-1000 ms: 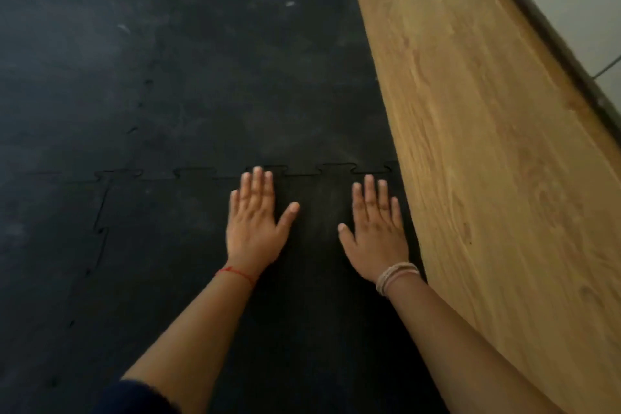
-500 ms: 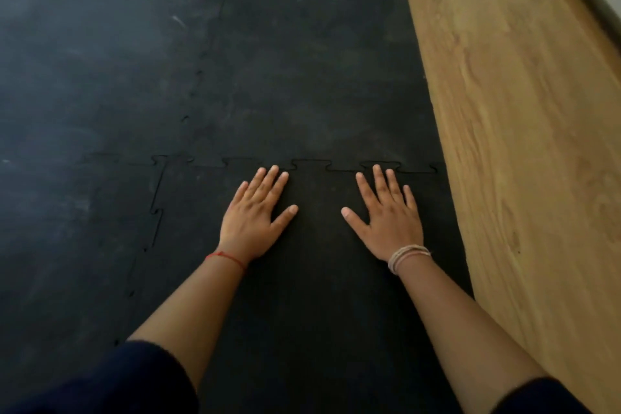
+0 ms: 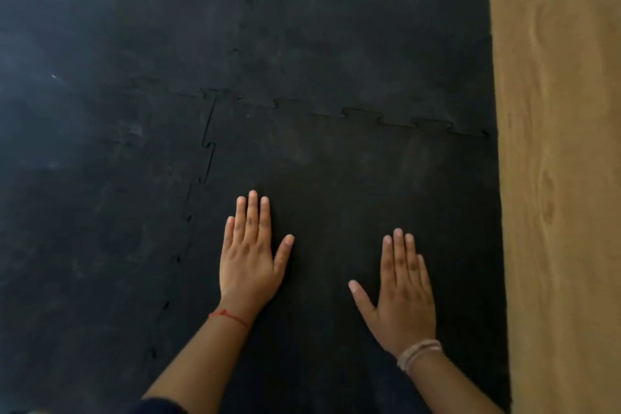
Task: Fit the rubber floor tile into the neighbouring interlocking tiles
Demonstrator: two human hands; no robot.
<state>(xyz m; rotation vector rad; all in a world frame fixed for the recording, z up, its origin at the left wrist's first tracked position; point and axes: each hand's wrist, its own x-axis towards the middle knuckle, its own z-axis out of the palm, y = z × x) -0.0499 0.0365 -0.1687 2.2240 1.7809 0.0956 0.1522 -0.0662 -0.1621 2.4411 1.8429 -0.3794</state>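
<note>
The black rubber floor tile [image 3: 336, 178] lies flat under both my hands. Its toothed far edge [image 3: 396, 121] meets the tile beyond [image 3: 353, 37], and thin dark gaps show along that seam toward the right. Its toothed left edge [image 3: 206, 151] meets the left neighbouring tile [image 3: 100, 195], with small gaps at the notches. My left hand [image 3: 250, 255] rests palm down on the tile, fingers straight and close together. My right hand [image 3: 401, 292] rests palm down nearer to me, thumb spread out. Neither hand holds anything.
A wooden floor [image 3: 557, 178] runs along the right side of the mats, its border straight against the tile's right edge. More black matting [image 3: 84, 27] stretches far and left. My dark sleeves show at the bottom.
Both hands have slid back toward me, away from the far seam where the fingertips were. The view has shifted, so the seam now sits farther from my hands.
</note>
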